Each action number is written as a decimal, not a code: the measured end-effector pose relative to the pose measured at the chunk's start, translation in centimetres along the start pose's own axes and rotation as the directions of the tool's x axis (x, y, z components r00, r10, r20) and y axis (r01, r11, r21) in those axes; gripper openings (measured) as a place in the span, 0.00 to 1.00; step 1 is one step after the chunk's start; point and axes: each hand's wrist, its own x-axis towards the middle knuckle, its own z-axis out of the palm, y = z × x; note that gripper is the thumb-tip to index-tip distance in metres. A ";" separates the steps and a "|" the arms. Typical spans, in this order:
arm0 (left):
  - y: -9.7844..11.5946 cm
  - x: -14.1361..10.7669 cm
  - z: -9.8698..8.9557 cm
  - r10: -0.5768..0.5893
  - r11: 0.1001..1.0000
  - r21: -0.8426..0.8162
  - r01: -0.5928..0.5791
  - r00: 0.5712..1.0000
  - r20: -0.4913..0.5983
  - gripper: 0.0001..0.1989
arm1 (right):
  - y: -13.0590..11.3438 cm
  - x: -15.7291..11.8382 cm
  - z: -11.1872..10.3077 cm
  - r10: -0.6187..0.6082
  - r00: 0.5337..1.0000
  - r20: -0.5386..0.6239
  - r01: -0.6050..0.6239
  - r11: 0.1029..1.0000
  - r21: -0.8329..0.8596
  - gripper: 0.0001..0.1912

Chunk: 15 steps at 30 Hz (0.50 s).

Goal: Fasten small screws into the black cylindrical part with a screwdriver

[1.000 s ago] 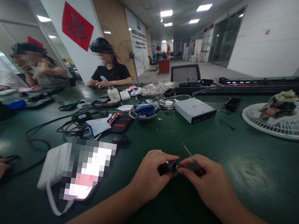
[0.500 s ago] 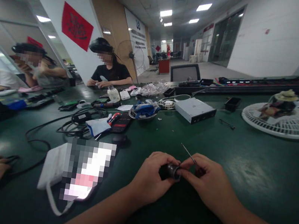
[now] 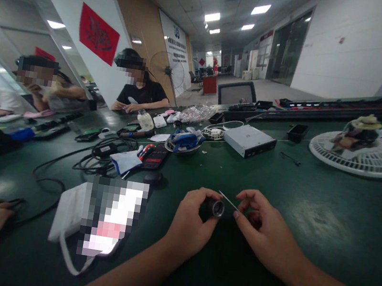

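The left hand (image 3: 190, 221) firmly grips a small dark metal cylinder (image 3: 213, 208), open end showing — the right hand (image 3: 266, 230), fingers parted, reaches a thin steel pin (image 3: 228, 201), though whether it holds the pin cannot be told.

Workbench with dark green mat (image 3: 309, 239). Lying on the mat were a pale disc drive (image 3: 249, 141), a round white fan guard (image 3: 361, 156), coiled black cables (image 3: 101, 160), a black computer mouse (image 3: 152, 178), a small metal bowl (image 3: 182, 147) and a white pouch (image 3: 67, 210).
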 end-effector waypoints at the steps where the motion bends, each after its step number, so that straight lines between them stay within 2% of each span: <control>1: -0.2 0.1 0.0 -0.053 0.999 0.000 0.053 0.997 -0.050 0.14 | 0.0 0.0 0.0 -0.002 1.000 0.006 0.003 1.000 -0.028 0.13; 3: -0.5 0.3 0.0 -0.129 0.992 -0.007 0.129 0.984 -0.124 0.14 | -0.1 0.0 0.0 -0.029 0.999 0.038 0.032 0.995 -0.091 0.11; 5: -0.6 0.4 0.0 -0.157 0.988 -0.013 0.157 0.976 -0.149 0.14 | -0.1 -0.1 0.0 -0.078 0.994 0.071 0.088 0.984 -0.154 0.10; 10: -0.7 0.3 0.0 -0.090 0.996 0.008 0.091 0.992 -0.084 0.14 | 0.1 -0.2 0.1 -0.155 0.986 0.061 0.166 0.945 -0.282 0.13; 15: -1.1 0.1 0.2 -0.042 0.998 0.030 0.046 0.992 -0.119 0.15 | 0.0 -0.2 0.1 -0.176 0.980 0.098 0.198 0.927 -0.318 0.14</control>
